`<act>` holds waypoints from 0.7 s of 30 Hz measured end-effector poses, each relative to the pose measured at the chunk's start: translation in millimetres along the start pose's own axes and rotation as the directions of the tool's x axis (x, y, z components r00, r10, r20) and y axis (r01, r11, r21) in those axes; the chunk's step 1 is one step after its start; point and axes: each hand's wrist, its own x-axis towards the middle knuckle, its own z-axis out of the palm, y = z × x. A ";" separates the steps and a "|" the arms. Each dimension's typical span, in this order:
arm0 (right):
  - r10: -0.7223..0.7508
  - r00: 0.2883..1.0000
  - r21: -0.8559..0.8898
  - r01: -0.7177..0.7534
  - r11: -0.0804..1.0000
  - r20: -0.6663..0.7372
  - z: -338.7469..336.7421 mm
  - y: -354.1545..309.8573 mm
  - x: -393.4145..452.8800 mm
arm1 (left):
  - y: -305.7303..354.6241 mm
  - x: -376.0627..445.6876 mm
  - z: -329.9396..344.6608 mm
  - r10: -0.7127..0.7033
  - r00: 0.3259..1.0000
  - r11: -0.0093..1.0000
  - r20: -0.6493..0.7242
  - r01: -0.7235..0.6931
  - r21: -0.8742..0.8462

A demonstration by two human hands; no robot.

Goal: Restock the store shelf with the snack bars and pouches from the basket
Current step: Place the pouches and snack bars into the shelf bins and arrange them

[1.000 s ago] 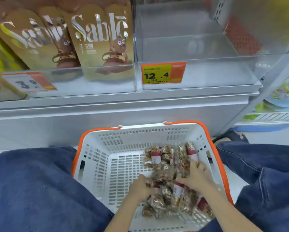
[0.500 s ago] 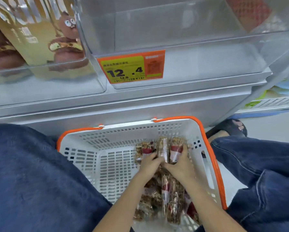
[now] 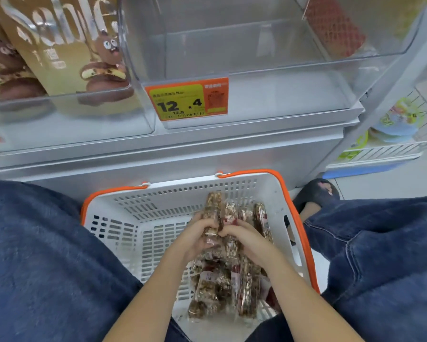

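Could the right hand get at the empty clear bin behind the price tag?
Probably yes: the bin is open on top with nothing in the way, but the right hand is gripping bars.

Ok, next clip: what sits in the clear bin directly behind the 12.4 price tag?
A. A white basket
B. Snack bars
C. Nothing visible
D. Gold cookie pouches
C: the clear bin behind the price tag shows only bare walls and floor; the snack bars are in the basket, held by both hands.
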 end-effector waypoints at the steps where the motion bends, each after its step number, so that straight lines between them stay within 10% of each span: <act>1: -0.004 0.999 0.009 0.004 1.000 -0.033 5.1 1.5 -1.9 | -1.8 -4.0 -3.8 0.048 0.998 0.998 -0.033 -0.047 0.038; 6: -0.094 0.990 0.296 0.122 0.947 -0.110 27.3 -0.2 -24.9 | 7.9 -37.9 1.4 0.289 0.955 0.843 -0.064 -0.222 0.489; 12: -0.198 0.978 0.460 0.205 0.864 -0.065 30.8 -13.9 -45.9 | 38.8 -74.1 6.2 0.267 0.945 0.955 0.187 -0.286 0.082; 21: -0.277 0.961 0.481 0.251 0.840 -0.017 38.6 -5.1 -63.7 | 22.6 -83.6 -13.4 0.351 0.933 0.840 0.083 -0.353 0.412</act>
